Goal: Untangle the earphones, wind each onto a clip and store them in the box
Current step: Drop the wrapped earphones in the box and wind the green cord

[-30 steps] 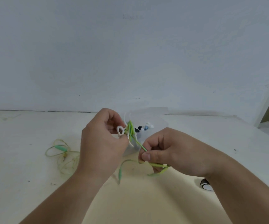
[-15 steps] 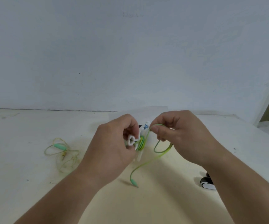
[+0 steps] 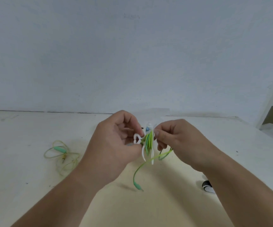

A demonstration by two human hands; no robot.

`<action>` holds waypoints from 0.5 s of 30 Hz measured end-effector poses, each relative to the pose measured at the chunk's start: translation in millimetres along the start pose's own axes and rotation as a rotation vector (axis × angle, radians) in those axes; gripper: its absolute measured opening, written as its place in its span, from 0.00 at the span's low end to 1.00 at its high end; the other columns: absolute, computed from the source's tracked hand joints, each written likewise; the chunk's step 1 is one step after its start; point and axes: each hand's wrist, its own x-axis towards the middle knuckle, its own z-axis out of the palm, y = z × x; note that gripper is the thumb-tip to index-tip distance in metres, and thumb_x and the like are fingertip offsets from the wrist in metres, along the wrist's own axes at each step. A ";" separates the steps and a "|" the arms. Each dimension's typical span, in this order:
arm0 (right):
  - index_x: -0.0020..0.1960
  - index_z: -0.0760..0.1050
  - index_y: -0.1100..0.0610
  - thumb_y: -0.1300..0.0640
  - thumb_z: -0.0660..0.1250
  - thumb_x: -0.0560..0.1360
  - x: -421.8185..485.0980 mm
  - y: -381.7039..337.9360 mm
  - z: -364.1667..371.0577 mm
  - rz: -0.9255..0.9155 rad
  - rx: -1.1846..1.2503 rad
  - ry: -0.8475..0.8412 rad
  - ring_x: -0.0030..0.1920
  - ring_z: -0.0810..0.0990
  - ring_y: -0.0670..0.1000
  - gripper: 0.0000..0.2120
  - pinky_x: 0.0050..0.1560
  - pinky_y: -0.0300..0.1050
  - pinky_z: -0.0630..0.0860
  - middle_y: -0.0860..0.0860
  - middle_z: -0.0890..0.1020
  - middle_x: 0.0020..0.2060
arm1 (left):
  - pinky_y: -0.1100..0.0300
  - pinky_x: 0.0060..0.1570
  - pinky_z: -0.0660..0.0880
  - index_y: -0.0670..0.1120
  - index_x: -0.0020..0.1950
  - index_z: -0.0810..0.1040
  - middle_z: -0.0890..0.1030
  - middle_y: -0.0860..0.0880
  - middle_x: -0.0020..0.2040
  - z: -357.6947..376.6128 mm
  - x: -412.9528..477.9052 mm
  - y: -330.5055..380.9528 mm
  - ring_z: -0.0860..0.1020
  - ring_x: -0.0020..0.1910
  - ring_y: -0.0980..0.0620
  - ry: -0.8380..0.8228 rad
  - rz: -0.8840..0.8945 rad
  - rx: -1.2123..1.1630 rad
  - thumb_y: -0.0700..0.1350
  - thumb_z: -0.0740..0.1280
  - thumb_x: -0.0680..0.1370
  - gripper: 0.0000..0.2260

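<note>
Head: cable loop (image 3: 166, 154) at clip (image 3: 136, 139) seemingly smaller.

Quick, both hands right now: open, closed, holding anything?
Left hand: closed, gripping the white clip.
Right hand: closed, pinching the green earphone cable at the clip.

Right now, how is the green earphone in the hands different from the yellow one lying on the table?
The green earphone is held up between the left hand and right hand; the yellow earphone lies untouched on the table. The green earphone is wound tightly on a white clip; the yellow earphone sprawls in loose loops. Both have a mint-green piece.
</note>
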 end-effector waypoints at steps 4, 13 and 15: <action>0.38 0.79 0.56 0.58 0.65 0.81 -4.5 -4.1 9.8 -0.024 0.008 -0.216 0.31 0.76 0.41 0.13 0.37 0.30 0.69 0.44 0.79 0.29 | 0.64 0.39 0.77 0.45 0.41 0.77 0.80 0.48 0.38 0.7 1.3 -1.1 0.81 0.36 0.52 0.138 -0.009 -0.064 0.31 0.72 0.60 0.14; 0.48 0.84 0.51 0.59 0.68 0.79 -8.3 -4.6 14.9 -0.099 -0.130 -0.445 0.44 0.81 0.40 0.07 0.54 0.39 0.76 0.43 0.85 0.39 | 0.58 0.49 0.80 0.56 0.46 0.82 0.82 0.51 0.44 -8.4 4.4 -9.8 0.82 0.43 0.53 0.336 0.171 0.447 0.27 0.71 0.67 0.22; 0.48 0.85 0.50 0.57 0.69 0.79 -9.0 -5.5 11.0 -0.130 -0.139 -0.432 0.49 0.81 0.40 0.06 0.57 0.40 0.76 0.41 0.84 0.45 | 0.54 0.49 0.81 0.56 0.46 0.82 0.81 0.54 0.45 -8.4 3.6 -8.7 0.82 0.44 0.54 0.352 0.206 0.522 0.28 0.71 0.66 0.22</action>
